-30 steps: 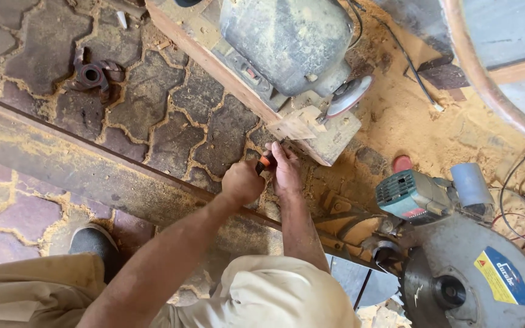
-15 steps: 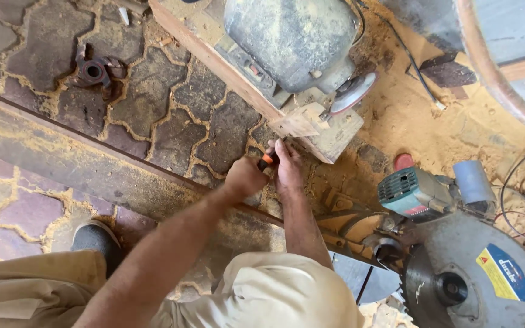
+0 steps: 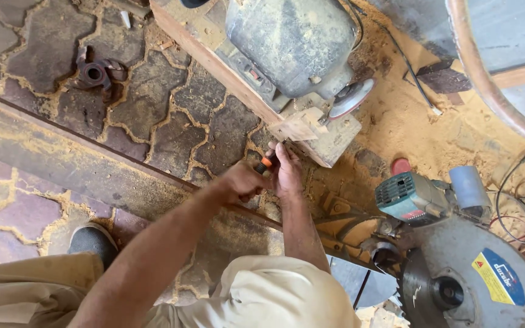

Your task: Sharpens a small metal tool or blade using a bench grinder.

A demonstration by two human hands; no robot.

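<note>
My left hand is closed around a small tool with an orange and black handle, likely a screwdriver. Its tip points at the lower corner of a wooden base. My right hand sits just right of the tool, fingers pressed against that same corner; whether it grips anything is hidden. A dusty grey motor with a round disc on its end is mounted on the base. Both hands hover over sawdust-covered paving.
A circular saw with a teal motor housing and a large grey blade guard lies at the lower right among cables. A dark metal part rests on the pavers at upper left. A metal rail crosses diagonally. My shoe is at lower left.
Both hands stay at the base's corner; the tool handle has shifted only slightly. The view has drifted a little.
</note>
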